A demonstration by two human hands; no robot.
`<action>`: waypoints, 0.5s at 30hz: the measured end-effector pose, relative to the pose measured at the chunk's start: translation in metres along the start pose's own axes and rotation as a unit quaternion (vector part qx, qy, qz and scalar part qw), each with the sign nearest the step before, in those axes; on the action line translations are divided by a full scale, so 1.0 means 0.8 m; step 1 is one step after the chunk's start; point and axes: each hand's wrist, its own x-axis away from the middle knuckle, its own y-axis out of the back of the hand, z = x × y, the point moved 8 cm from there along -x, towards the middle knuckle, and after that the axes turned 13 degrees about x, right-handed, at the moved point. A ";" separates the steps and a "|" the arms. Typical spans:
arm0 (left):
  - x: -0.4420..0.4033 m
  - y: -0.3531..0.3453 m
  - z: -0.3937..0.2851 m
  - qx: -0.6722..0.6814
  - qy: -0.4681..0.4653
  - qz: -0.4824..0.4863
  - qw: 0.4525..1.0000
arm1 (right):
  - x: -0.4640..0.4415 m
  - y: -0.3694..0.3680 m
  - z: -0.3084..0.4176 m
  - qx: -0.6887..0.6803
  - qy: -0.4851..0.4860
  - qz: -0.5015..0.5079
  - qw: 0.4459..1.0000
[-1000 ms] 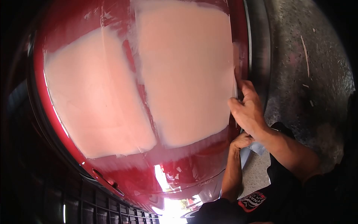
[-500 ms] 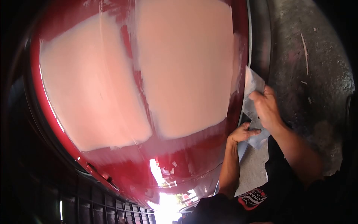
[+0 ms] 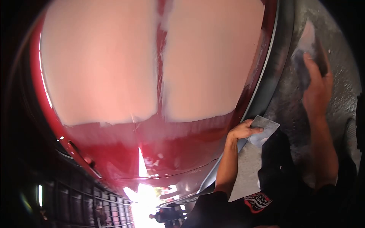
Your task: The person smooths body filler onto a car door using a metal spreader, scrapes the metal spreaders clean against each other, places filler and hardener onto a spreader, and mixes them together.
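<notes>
My left hand [image 3: 241, 131] pinches a small square grey spreader plate [image 3: 268, 127], thumb across its face. It is held low beside the door edge. To the right, my right hand [image 3: 318, 91] is raised over the floor. Its fingers are wrapped round a grey putty spreader [image 3: 303, 57] with a pale pinkish tip, smeared by motion. A red car door panel [image 3: 114, 142] fills the left and middle. Two broad patches of pinkish-beige filler [image 3: 102, 64] cover it, with a red strip between them. Neither hand touches the filler.
The dark trim [image 3: 274, 83] runs along the panel's right edge. Beyond it lies a stained concrete floor [image 3: 334, 38]. A door handle [image 3: 83, 157] sits at lower left. At the bottom, another person [image 3: 169, 215] stands in the distance near bright light.
My right hand has swung up and right with its spreader, away from my left hand and the panel edge. My left hand stays low with its plate. The view has shifted over the panel.
</notes>
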 end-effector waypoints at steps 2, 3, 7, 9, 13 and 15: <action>0.005 -0.004 -0.008 0.027 -0.041 -0.011 0.999 | -0.015 0.002 0.033 0.046 0.041 0.009 0.998; 0.007 -0.008 -0.014 0.005 -0.069 -0.011 0.998 | -0.018 -0.007 0.048 0.062 0.059 0.017 0.996; 0.014 -0.052 0.002 0.272 -0.247 -0.094 0.925 | 0.041 -0.087 0.149 0.429 0.424 0.165 0.780; 0.016 -0.088 -0.005 0.422 -0.263 -0.080 0.864 | 0.098 -0.107 0.146 0.527 0.485 0.316 0.622; 0.034 -0.115 -0.043 0.606 -0.239 -0.047 0.757 | 0.238 -0.050 0.111 0.520 0.465 0.525 0.487; 0.042 -0.117 -0.060 0.618 -0.228 -0.030 0.751 | 0.292 -0.032 0.097 0.547 0.470 0.562 0.405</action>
